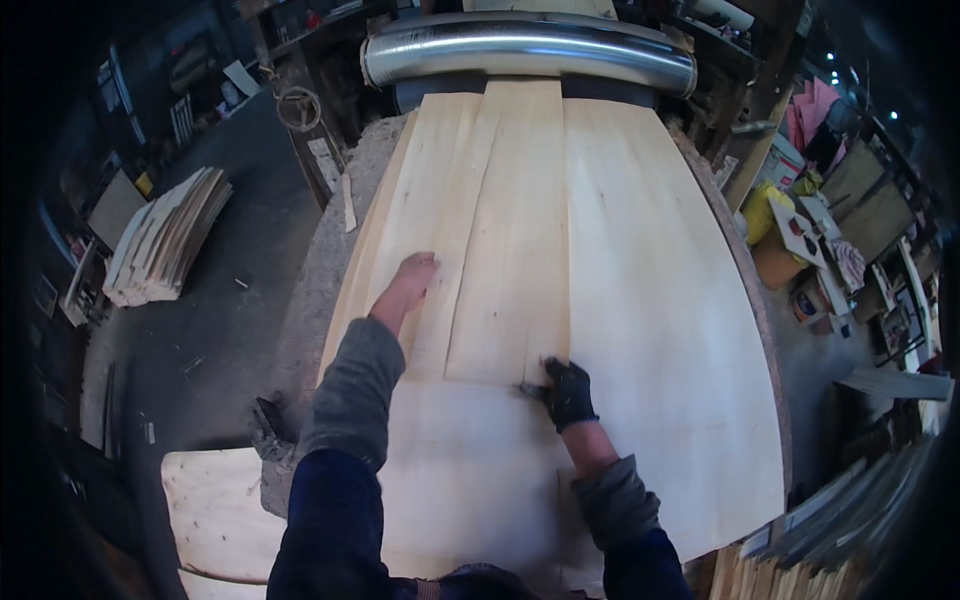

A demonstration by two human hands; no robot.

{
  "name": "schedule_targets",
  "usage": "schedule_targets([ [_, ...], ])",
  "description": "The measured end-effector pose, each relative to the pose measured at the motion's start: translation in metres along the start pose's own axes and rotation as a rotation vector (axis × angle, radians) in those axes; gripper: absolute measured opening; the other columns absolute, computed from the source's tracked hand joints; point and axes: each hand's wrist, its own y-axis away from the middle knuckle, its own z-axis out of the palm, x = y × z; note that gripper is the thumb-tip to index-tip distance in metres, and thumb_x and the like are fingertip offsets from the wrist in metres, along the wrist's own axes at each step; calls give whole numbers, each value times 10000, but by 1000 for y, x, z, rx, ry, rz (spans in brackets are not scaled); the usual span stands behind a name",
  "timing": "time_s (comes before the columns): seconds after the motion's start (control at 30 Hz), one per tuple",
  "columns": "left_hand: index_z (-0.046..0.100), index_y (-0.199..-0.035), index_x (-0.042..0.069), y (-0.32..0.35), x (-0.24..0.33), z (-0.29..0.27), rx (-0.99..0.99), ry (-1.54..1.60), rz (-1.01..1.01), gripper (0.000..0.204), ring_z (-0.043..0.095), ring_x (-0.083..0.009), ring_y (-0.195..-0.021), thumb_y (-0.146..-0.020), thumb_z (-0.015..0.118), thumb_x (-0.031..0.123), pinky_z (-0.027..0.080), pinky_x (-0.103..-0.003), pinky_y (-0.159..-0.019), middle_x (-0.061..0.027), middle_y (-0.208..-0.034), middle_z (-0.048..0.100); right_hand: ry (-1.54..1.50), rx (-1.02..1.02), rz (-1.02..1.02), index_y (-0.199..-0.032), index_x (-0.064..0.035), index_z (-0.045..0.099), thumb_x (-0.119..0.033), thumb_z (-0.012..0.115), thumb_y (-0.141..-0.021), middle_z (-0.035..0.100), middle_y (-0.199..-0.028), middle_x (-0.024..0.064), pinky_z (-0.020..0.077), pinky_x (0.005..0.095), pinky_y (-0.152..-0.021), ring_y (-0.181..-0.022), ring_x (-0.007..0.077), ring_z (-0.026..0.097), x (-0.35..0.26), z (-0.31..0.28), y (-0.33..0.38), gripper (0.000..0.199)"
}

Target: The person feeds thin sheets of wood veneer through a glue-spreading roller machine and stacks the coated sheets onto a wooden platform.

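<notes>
A narrow pale wood veneer strip [515, 230] lies on top of wider veneer sheets [660, 290], its far end at a shiny metal roller [530, 55]. My right hand [568, 392], in a black glove, is at the strip's near right corner, with thumb and fingers closed about the edge; the exact grip is partly blurred. My left hand [406, 282], bare, rests on the veneer left of the strip. Its fingers are loosely bent with nothing visible in them. A dark, uneven seam runs along the strip's left side.
A worn bench edge [315, 280] borders the sheets on the left, with a dark crumpled glove-like item [270, 430] near it. A veneer stack [165, 240] stands on the left floor. A handwheel [298, 108] sits by the roller. Buckets and clutter [785, 250] line the right.
</notes>
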Motion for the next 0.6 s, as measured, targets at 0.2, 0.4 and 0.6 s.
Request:
schedule_targets([
  [0.2,354,-1289,44,86,28,7,273,-198,69,523,568,-227,-926,-835,555,209,455,-356,-770,-108,-1069,564,-90,-90,50,-1101,18,414,-123,472,-866,495,-1086,216,506,525,-726,-907,409,559,-58,54,-76,280],
  [0.4,332,-1263,-49,230,-78,-67,295,-1053,250,628,439,-373,-1116,-745,589,196,357,-389,-947,-261,-1205,442,114,-283,108,-1047,-17,478,-197,525,-842,564,-1004,218,508,502,-739,-882,370,587,-43,-4,-26,277],
  [0.6,428,-1193,-42,318,-114,-36,400,-973,311,577,339,-363,-1208,-684,626,143,282,-386,-1017,-252,-1291,352,266,-407,276,-941,-24,522,-212,487,-852,577,-881,157,483,463,-726,-829,331,574,21,-85,152,211],
])
